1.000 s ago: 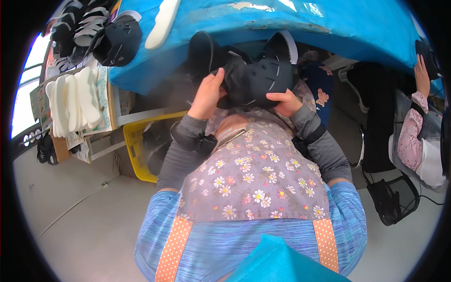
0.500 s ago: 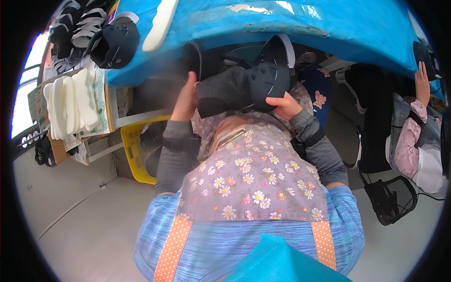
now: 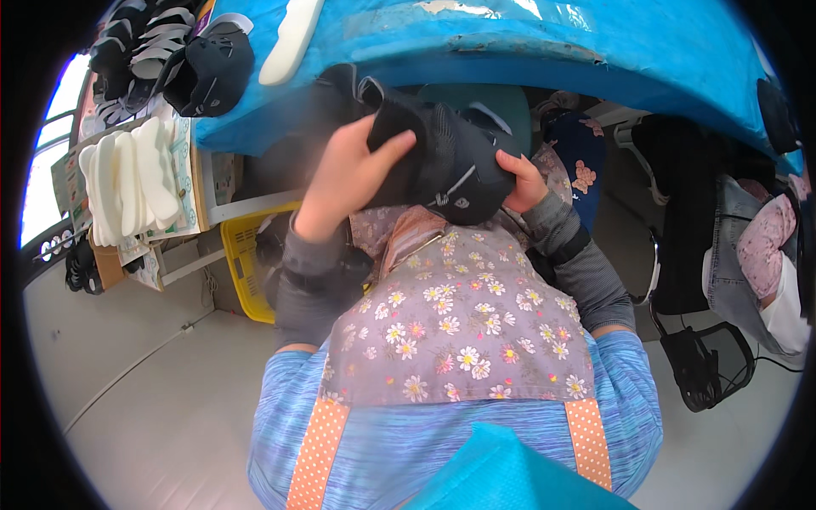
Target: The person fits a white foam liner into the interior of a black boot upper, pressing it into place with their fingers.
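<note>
A black shoe upper with pale stitched lines is held over my lap, below the edge of the blue-covered table. My left hand grips its dark, open collar end, thumb across the near side and fingers out of sight in the folds. At the other end, the thumb of my right hand presses on the upper while the remaining fingers are partly hidden beneath. Several similar black uppers with whitish edges are piled at the far left.
A white foam insole shape lies on the blue table cover. Several more white foam pieces stand on a side shelf. Below is a yellow basket. Another person's pink sleeve shows at right, beside a black mesh chair part.
The upper has been turned, so its open collar now faces left. My left hand has shifted onto that collar. The other person's hand at right has left the table edge.
</note>
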Demonstrator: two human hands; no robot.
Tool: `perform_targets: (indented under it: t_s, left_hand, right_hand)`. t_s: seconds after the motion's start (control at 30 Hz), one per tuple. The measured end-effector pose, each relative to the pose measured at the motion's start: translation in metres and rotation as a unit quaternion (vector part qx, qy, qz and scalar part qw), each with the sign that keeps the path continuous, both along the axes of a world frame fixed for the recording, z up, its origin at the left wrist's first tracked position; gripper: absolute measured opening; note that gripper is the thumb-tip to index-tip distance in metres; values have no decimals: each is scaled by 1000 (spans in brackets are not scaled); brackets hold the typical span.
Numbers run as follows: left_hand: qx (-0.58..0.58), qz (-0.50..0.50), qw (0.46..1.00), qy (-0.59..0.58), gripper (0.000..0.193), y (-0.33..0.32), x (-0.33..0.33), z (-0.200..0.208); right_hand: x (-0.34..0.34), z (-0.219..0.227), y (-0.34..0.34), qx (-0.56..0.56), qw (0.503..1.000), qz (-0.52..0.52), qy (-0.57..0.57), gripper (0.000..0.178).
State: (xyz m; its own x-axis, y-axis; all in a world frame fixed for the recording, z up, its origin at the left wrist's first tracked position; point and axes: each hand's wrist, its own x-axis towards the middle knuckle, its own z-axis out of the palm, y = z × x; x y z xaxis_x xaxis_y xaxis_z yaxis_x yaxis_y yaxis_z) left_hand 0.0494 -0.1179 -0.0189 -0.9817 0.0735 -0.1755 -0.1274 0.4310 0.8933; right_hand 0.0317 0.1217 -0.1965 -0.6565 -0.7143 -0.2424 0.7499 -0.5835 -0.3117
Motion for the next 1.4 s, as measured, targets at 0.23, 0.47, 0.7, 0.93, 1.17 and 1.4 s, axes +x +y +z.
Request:
perform_targets:
  t_s: [0.23,0.47,0.7,0.93,1.17,1.4]
  left_hand:
    - [-354,-10,915,195,35,14,-51,-22]
    - [-476,7,846,240,43,30,-85,-62]
    - [-438,-106,866,216,34,13,-102,-120]
    - [-303,-160,924,168,38,25,-110,-146]
    - [-329,-119,899,265,37,11,-102,-149]
    - [-430,-117,880,162,45,29,-108,-114]
  right_hand:
    - [5,19,-2,2,999,5,38,51]
    - [0,11,-8,9,999,-31,25,45]
    - [-1,-6,-6,-4,1000,-16,6,39]
    - [3,-17,-2,-24,1000,-18,1,37]
    - [-5,-9,-4,-75,996,49,-24,42]
    - [-8,-9,3,-134,989,37,-43,50]
